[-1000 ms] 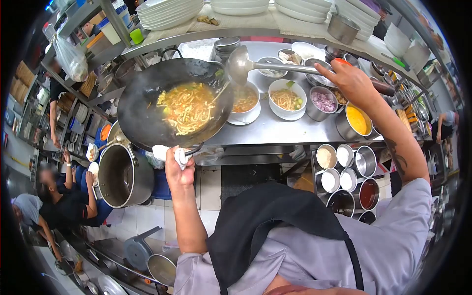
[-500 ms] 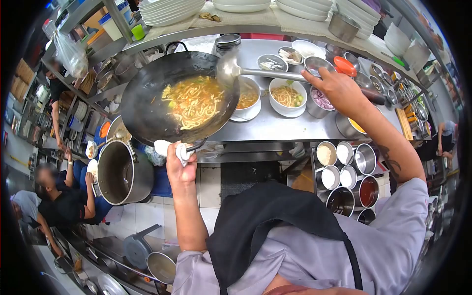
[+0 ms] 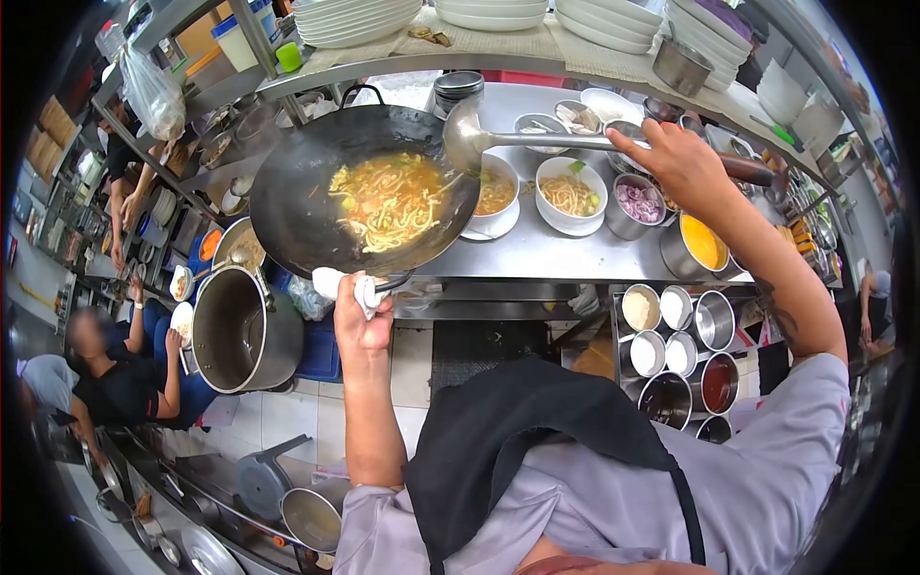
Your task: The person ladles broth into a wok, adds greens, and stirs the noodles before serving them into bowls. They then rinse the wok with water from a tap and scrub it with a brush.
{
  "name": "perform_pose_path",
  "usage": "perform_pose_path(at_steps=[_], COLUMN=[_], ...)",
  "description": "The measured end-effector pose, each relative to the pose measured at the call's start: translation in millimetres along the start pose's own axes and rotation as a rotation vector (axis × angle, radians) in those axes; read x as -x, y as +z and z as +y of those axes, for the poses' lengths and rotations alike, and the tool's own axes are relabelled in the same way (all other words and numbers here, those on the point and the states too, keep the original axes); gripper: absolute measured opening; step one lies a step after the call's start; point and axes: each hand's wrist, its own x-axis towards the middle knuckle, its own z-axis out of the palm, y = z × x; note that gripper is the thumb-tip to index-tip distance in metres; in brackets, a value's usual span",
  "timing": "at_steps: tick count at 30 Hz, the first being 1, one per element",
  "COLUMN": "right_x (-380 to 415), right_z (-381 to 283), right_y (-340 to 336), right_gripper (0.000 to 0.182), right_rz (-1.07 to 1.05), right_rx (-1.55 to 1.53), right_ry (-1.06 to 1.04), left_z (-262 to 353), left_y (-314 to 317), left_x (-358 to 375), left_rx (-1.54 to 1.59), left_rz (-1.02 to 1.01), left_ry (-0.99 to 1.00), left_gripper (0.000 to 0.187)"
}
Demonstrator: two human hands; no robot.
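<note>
"How are the hands posed?"

"The left hand (image 3: 362,314) is held low at the near edge of the wok (image 3: 278,206), inner wrist turned up. The right hand (image 3: 685,171) is held out over the counter (image 3: 575,257), back up, its index finger laid along the ladle (image 3: 467,141)."

"And the grips?"

"The left is closed around one white cloth (image 3: 367,292), bunched at the wok's near handle (image 3: 395,284). The right is closed around the ladle's shaft; its bowl is held at the wok's right rim, though whether they touch cannot be told."

"What is counted?"

"One wok, with noodles (image 3: 388,216) in broth inside, and one ladle. Two soup bowls (image 3: 572,195) are set on the counter to the wok's right, a plate under each. Beyond them, one pot of onions (image 3: 639,201) and one of yellow liquid (image 3: 704,242) are seen. Eight pots (image 3: 714,319) are grouped on the rack below."
</note>
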Motion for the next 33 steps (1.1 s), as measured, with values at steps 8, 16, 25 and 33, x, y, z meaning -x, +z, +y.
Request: perform_pose_path(at_steps=[8, 16, 25, 33], right_x=[-20, -104, -68, -89], right_z=[-41, -124, -138, -137], right_y=[26, 59, 25, 38], right_gripper=[0.062, 0.05, 0.048, 0.049], right_rz=[-0.011, -0.261, -0.376, -0.292], right_rx=[-0.239, -1.239, -1.269, -1.124], right_ry=[0.126, 0.362, 0.013, 0.319], left_z=[-2, 3, 6, 13], left_y=[1, 13, -4, -3], left_x=[1, 14, 16, 28], left_rx=[0.019, 0.047, 0.027, 0.019], left_rz=[-0.001, 0.047, 0.013, 0.06], left_ry=[-0.001, -0.028, -0.038, -0.016], left_gripper=[0.004, 0.013, 0.009, 0.008])
